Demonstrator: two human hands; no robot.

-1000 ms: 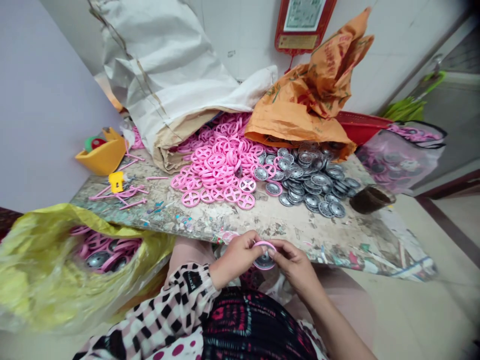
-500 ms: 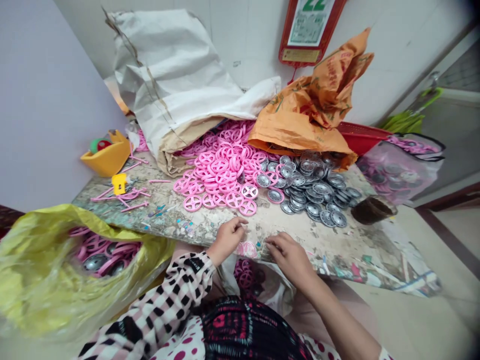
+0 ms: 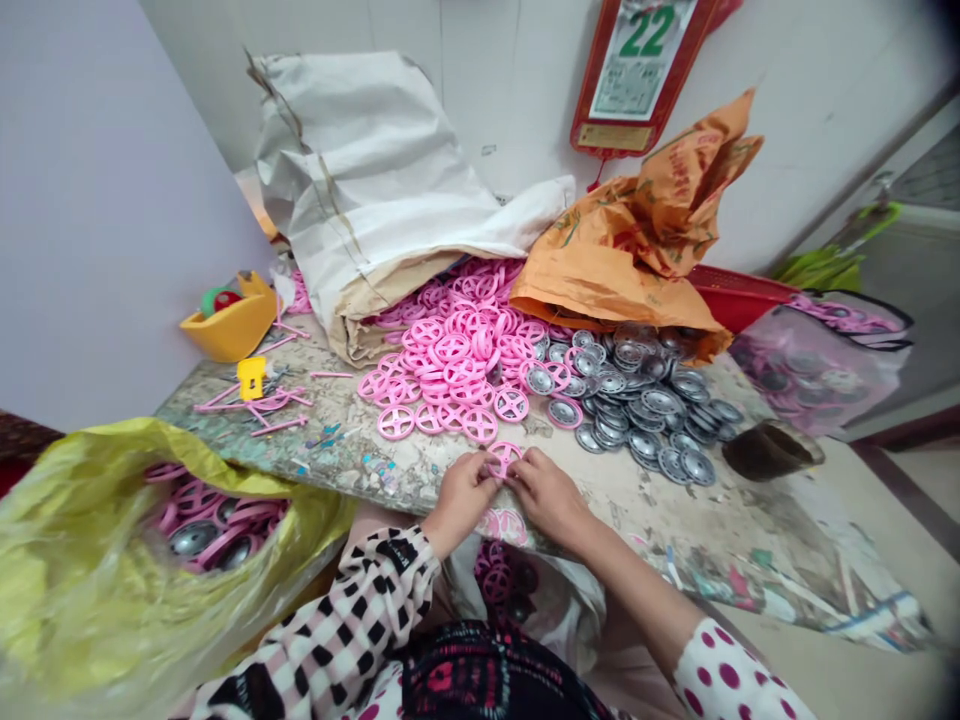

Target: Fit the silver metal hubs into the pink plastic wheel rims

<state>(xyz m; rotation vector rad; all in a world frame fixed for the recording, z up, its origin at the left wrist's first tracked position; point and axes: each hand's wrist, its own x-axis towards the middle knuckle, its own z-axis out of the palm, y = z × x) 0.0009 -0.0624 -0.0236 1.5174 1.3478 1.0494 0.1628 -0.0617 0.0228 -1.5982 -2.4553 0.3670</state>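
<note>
Pinching a pink plastic wheel rim (image 3: 504, 458) above the worktop's (image 3: 622, 525) near edge, the left hand (image 3: 461, 495) and right hand (image 3: 547, 497) are clamping their fingers (image 3: 484, 470) on it, where a slack grip could drop it into the white bag (image 3: 559, 610) below.

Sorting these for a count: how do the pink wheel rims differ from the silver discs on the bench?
The pink wheel rims are bright pink with four open spokes, while the silver discs are grey and closed. The rims look like plastic; the discs shine like metal. The rims heap left of the discs. Both are round, similar in width, and lie loose on the bench.
</note>
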